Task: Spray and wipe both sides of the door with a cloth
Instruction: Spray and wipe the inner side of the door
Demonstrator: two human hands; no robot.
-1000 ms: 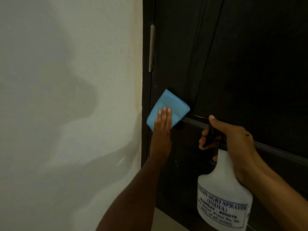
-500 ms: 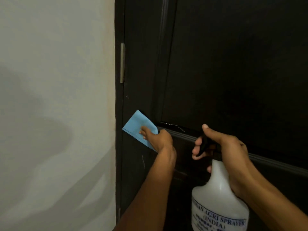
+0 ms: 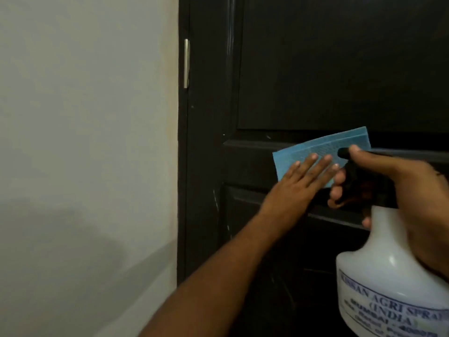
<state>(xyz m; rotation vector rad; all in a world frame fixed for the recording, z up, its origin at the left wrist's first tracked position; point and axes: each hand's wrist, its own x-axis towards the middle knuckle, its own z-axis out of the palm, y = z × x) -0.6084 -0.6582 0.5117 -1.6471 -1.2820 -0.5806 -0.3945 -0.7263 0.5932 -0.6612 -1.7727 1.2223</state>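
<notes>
From your head view, your left hand (image 3: 298, 188) lies flat on the blue cloth (image 3: 315, 150), its fingers (image 3: 313, 166) straight and slightly spread, pressing the cloth against the middle rail of the dark door (image 3: 340, 69). The cloth's long axis runs along that rail, tilting up toward the right, and most of its free length lies beyond your fingertips on that side. Your right hand (image 3: 401, 186) is curled round the black head of the white spray bottle (image 3: 388, 276), thumb on top, just beside the cloth and overlapping its right end in view. The left hand is the one on the cloth, so any wipe to the right likely needs the bottle drawn clear first. The hinge (image 3: 186, 63) sits well away to the upper left.
</notes>
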